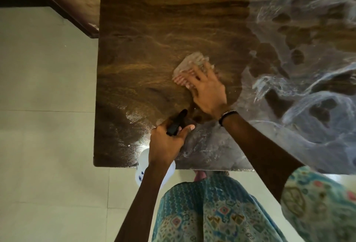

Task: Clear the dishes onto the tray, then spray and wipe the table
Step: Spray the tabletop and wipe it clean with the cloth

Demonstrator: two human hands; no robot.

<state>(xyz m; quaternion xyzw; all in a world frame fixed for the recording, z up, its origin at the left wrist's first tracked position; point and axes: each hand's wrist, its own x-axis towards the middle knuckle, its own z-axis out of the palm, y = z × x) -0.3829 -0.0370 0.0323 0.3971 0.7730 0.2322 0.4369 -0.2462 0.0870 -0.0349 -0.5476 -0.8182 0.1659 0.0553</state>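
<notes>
The big brown table [154, 30] fills most of the view. No dishes show on it, so that part of the job looks done, and now it is wiping time. The right side is white and streaky with wet soap, while the left side looks dark and cleaner. That tells me the wiping is only partly done.

The person stands at the near edge in a blue patterned dress [212, 213], close enough to reach far across the top.

The spray bottle [141, 172] is white, with a black top. It hangs just off the near edge of the table, out of the way of the wiping. The left hand [165, 143] has its fingers curled round the bottle's neck, likely so it is ready for 1 more squirt.

The right hand [208, 87] lies flat with fingers spread, pressing down on a small pale cloth [189, 64] in the middle of the table. The cloth looks blurry. Flat fingers push the whole cloth against the wood.
</notes>
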